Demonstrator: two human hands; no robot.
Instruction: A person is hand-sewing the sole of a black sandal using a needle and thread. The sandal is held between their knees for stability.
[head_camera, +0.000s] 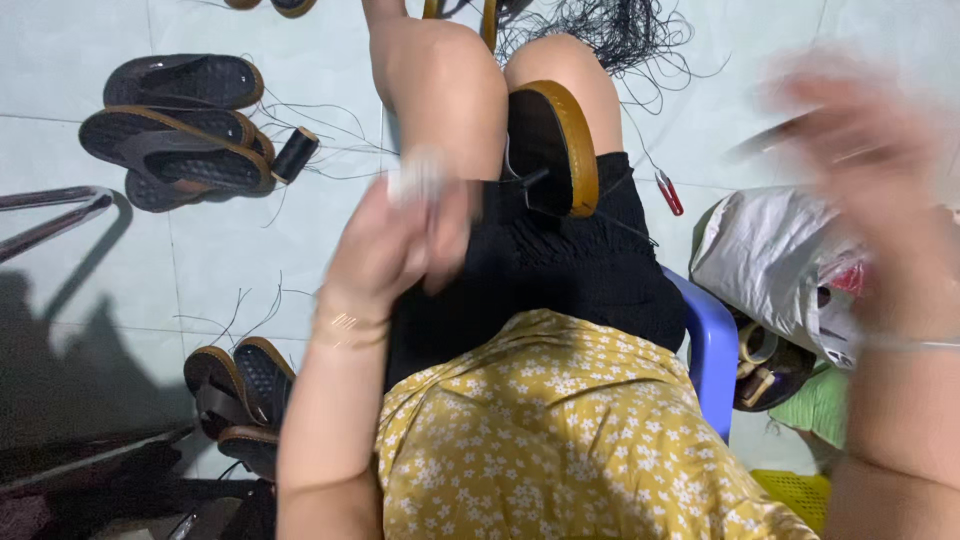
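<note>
While we sit on the blue stool (712, 350), a sandal sole (560, 150) stands on edge between our knees, black tread facing us, tan rim to the right, black thread trailing from it. Our left hand (400, 245) is closed around something small and pale just left of the sole; we cannot tell what it is. Our right hand (860, 170) is raised well to the right and badly blurred, so we cannot tell whether its fingers are apart or together, though a dark thin thing seems to be in it. We judge the sole light, stiff yet bendable, with a grippy tread; the tan rim looks the best place to hold. We count three finished sandals (175, 135) stacked upper left, about three more (240, 395) lower left, one thread spool (295, 153), one red-handled snip (669, 193), and one grey bag (770, 260).
</note>
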